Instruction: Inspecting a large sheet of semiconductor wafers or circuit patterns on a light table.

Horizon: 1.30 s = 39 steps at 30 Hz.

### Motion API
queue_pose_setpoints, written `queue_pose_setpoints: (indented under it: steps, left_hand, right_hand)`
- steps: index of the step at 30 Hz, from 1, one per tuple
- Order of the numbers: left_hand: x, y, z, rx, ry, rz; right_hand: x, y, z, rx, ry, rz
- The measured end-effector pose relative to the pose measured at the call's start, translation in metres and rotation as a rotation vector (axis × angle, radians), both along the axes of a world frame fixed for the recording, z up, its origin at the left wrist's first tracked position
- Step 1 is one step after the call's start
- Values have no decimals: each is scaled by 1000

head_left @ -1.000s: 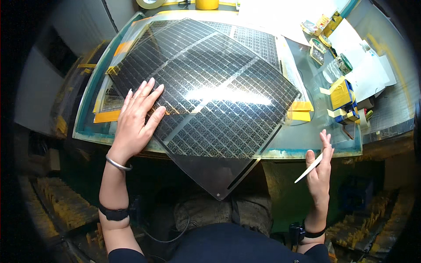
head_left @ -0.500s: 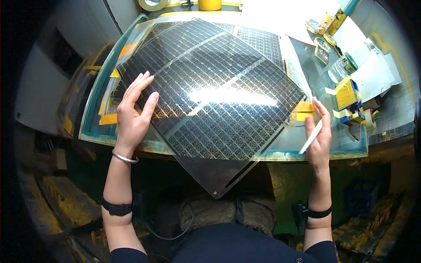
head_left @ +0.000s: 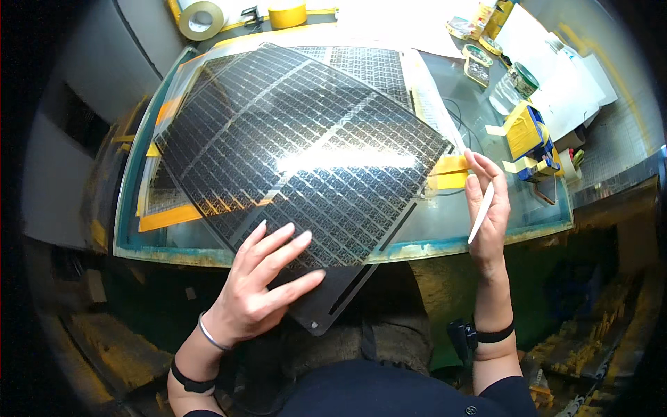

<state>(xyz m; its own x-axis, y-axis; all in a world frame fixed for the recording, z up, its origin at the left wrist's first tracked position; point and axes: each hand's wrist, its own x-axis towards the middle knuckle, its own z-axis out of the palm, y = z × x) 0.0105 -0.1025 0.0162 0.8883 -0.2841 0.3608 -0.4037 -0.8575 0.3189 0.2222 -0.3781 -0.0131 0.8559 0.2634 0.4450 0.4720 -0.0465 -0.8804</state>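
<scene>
The grip of the right hand (head_left: 493, 217) holds a stick (head_left: 481, 214) by the thumb's crook, seemingly leaving its fingertips free beside the tape (head_left: 447, 181), while the left hand (head_left: 258, 297), spread and empty, is over the sheet (head_left: 313, 208), whose corner overhangs the table's (head_left: 517, 214) near edge.

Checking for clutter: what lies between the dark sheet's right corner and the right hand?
In the head view, yellow tape strips show between the dark patterned sheet and the right hand; whether the hand touches them is unclear.
</scene>
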Motion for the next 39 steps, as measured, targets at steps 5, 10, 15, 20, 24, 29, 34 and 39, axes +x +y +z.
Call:
queue_pose_setpoints:
  steps: [5,10,15,20,24,29,34,39]
  left_hand:
    - [-15,22,9,-408,123,-2]
    - [-44,48,7,-384,189,180]
    - [-42,53,3,-408,121,190]
    - [-35,53,5,-373,108,166]
    - [-29,55,4,-361,102,151]
    - [-26,58,4,-359,104,149]
    - [-24,63,4,-357,93,166]
    - [-21,72,-2,-373,56,176]
  right_hand:
    - [0,-4,4,16,9,-4]
    - [0,1,2,19,27,13]
    - [0,-1,4,8,45,5]
    - [0,-1,3,-4,21,26]
    - [-1,-1,6,-7,28,25]
    - [1,-3,3,-22,16,32]
    - [-2,0,5,-5,53,24]
    - [-2,0,5,4,53,31]
